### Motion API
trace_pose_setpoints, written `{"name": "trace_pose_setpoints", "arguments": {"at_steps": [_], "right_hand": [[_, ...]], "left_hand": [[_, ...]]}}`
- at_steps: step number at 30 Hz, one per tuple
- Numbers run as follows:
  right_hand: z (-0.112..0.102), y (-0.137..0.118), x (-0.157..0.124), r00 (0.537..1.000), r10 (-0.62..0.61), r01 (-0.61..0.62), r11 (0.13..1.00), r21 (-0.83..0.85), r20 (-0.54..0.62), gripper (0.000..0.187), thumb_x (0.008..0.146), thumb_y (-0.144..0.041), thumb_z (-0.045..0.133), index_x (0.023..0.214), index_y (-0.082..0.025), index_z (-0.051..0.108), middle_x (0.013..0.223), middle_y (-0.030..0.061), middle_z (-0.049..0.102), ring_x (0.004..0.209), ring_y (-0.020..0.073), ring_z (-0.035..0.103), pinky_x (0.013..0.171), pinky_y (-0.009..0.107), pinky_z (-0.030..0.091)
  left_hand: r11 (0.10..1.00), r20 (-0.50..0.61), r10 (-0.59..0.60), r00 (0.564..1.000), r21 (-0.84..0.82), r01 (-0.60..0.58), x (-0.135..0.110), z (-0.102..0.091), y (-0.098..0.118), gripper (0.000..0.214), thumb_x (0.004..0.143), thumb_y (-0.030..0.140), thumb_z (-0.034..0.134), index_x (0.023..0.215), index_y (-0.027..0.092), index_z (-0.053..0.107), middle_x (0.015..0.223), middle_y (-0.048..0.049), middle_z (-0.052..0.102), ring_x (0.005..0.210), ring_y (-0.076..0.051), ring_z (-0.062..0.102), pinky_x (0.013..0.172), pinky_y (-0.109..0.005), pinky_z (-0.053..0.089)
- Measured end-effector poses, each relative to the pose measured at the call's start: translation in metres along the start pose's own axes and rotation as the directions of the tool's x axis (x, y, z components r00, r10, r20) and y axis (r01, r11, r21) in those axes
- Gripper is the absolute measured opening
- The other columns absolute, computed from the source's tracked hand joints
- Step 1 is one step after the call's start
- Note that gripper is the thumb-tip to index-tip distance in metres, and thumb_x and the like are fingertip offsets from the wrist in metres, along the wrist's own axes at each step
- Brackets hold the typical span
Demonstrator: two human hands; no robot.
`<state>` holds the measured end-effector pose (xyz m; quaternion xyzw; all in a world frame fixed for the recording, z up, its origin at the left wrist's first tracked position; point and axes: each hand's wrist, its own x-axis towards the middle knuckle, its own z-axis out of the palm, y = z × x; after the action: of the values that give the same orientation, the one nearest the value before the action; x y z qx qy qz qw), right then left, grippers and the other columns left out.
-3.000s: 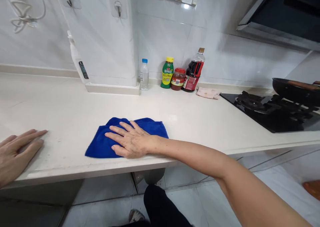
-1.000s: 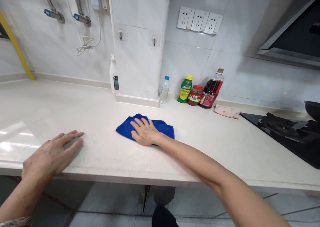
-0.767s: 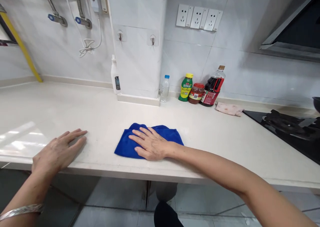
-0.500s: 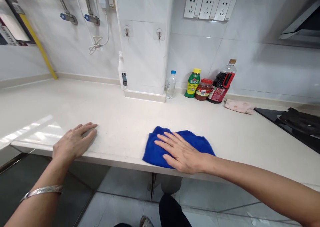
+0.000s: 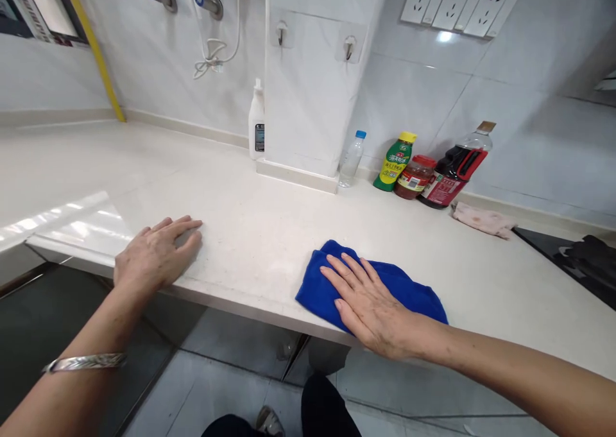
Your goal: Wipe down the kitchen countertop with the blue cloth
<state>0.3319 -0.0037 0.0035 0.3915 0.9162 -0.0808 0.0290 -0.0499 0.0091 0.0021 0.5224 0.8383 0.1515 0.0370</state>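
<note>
A blue cloth (image 5: 409, 289) lies spread on the white countertop (image 5: 260, 231), close to its front edge. My right hand (image 5: 370, 302) rests flat on the cloth, palm down, with its fingers stretched out and apart. Some of the cloth is hidden under that palm. Further left, my left hand (image 5: 161, 248) leans on the bare countertop near the edge. Its fingers are extended and it holds nothing. A patterned silver bangle (image 5: 86, 362) circles the left forearm.
Along the wall stand a white bottle (image 5: 257, 126), a clear bottle with blue cap (image 5: 352, 161), a green squeeze bottle (image 5: 395, 163), a red-lidded jar (image 5: 416, 179) and a dark sauce bottle (image 5: 447, 177). A pale folded cloth (image 5: 484, 220) lies beside the black stove (image 5: 572, 257).
The view has tilted and shifted, so the wall items appear further right. My right hand stays flat on the blue cloth, and my left hand still rests on the countertop.
</note>
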Motion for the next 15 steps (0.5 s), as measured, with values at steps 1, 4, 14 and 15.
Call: {"name": "trace_pose_setpoints", "arguments": {"at_steps": [1, 4, 14, 15], "right_hand": [[-0.001, -0.006, 0.008, 1.000, -0.010, 0.010, 1.000, 0.005, 0.010, 0.063, 0.104, -0.037, 0.027, 0.163, -0.019, 0.015, 0.171, 0.0067, 0.004, 0.156, 0.0337, -0.002, 0.126, 0.064, 0.006], [-0.003, -0.025, 0.034, 0.997, -0.075, 0.073, 0.997, 0.037, 0.037, 0.064, 0.104, -0.040, 0.026, 0.163, -0.018, 0.013, 0.171, 0.0077, 0.002, 0.156, 0.0352, -0.005, 0.125, 0.065, 0.002], [-0.008, -0.080, 0.124, 0.971, -0.239, 0.237, 0.964, 0.118, 0.004, 0.065, 0.104, -0.046, 0.027, 0.163, -0.020, 0.017, 0.171, 0.0068, 0.004, 0.156, 0.0371, -0.003, 0.125, 0.065, 0.000], [-0.008, -0.084, 0.135, 0.970, -0.244, 0.243, 0.963, 0.117, -0.003, 0.065, 0.103, -0.046, 0.028, 0.162, -0.020, 0.018, 0.171, 0.0068, 0.005, 0.156, 0.0372, -0.002, 0.125, 0.065, 0.001]], "left_hand": [[1.000, -0.002, 0.003, 1.000, -0.004, -0.003, -0.001, -0.001, 0.001, 0.053, 0.095, 0.052, 0.032, 0.140, 0.037, 0.055, 0.160, 0.0093, 0.040, 0.146, -0.030, 0.039, 0.123, -0.056, 0.033], [1.000, -0.004, -0.006, 1.000, -0.006, 0.006, -0.004, -0.002, 0.004, 0.053, 0.095, 0.051, 0.032, 0.140, 0.035, 0.055, 0.160, 0.0087, 0.041, 0.149, -0.029, 0.035, 0.124, -0.056, 0.031], [0.999, -0.021, 0.039, 0.999, -0.033, -0.040, -0.001, 0.004, -0.005, 0.050, 0.096, 0.051, 0.034, 0.138, 0.035, 0.057, 0.159, 0.0091, 0.042, 0.151, -0.025, 0.032, 0.127, -0.052, 0.026], [0.998, -0.032, 0.050, 0.998, -0.043, -0.052, 0.000, 0.005, -0.007, 0.048, 0.095, 0.048, 0.038, 0.136, 0.034, 0.059, 0.158, 0.0087, 0.043, 0.151, -0.025, 0.032, 0.127, -0.050, 0.026]]}}
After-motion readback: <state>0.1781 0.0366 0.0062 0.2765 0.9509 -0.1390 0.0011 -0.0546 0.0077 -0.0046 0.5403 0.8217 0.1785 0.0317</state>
